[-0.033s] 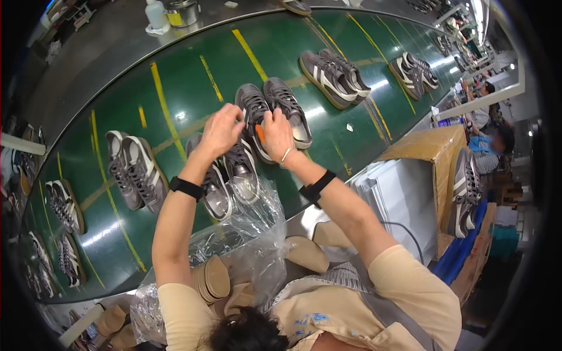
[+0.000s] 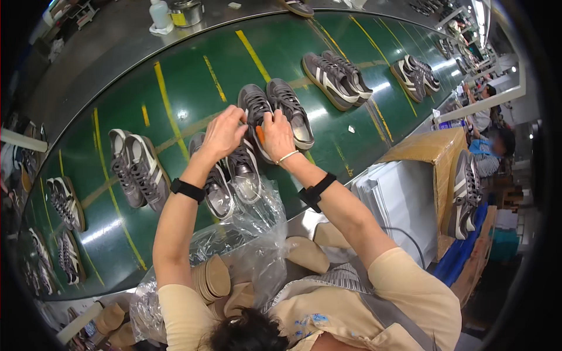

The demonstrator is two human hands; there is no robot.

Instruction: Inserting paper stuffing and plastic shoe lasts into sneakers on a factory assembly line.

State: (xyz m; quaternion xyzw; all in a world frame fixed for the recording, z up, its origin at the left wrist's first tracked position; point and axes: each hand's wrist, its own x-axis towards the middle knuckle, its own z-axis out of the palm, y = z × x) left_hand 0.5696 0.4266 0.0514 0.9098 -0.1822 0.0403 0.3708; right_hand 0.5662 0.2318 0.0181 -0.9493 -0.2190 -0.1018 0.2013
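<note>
My right hand (image 2: 277,136) is closed around a small orange object (image 2: 260,134), over the grey sneaker (image 2: 256,105) of a pair standing on the belt. Most of the orange piece is hidden in the fingers. The other sneaker (image 2: 290,111) of that pair is just to the right. My left hand (image 2: 225,132) has its fingers curled in a pinch beside the same shoe's laces; whatever is between them cannot be made out. Beneath my left hand and wrist lie two more grey sneakers, one partly covered (image 2: 219,193) and one with a shiny insert inside (image 2: 244,169).
The green conveyor belt (image 2: 193,76) with yellow lines carries further sneaker pairs left (image 2: 139,169) and right (image 2: 336,79). Clear plastic (image 2: 257,234) and tan shaped inserts (image 2: 213,279) lie near my body. A cardboard box (image 2: 430,149) stands at right; a bottle (image 2: 159,14) and metal pot (image 2: 186,13) are beyond.
</note>
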